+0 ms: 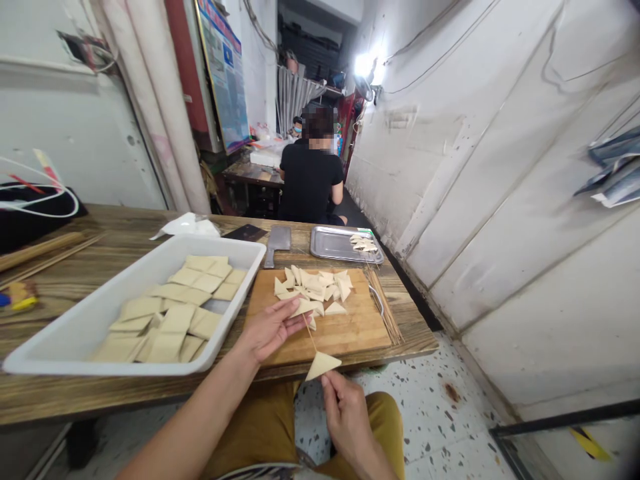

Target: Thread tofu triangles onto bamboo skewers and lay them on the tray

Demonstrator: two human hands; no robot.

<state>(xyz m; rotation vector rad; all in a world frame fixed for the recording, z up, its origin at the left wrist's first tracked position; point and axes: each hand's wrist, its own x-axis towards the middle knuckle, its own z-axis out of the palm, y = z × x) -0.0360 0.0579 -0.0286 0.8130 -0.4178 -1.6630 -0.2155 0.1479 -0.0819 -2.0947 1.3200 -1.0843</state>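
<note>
Wooden skewer (311, 333) slants rightward toward the wearer, by the bench (415, 337)'s near edge — between left hand (274, 330) and right hand (345, 400), each pinching 1 pale triangle (323, 365).

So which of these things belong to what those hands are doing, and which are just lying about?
Seemingly part of the job:
thin stick and pale triangle at its end
pile of triangles on the wooden board
flat pale pieces in the white tub
bundle of sticks
metal tray with similar triangles

Likely just lying about:
cleaver
white plastic bag
dark flat object
</note>
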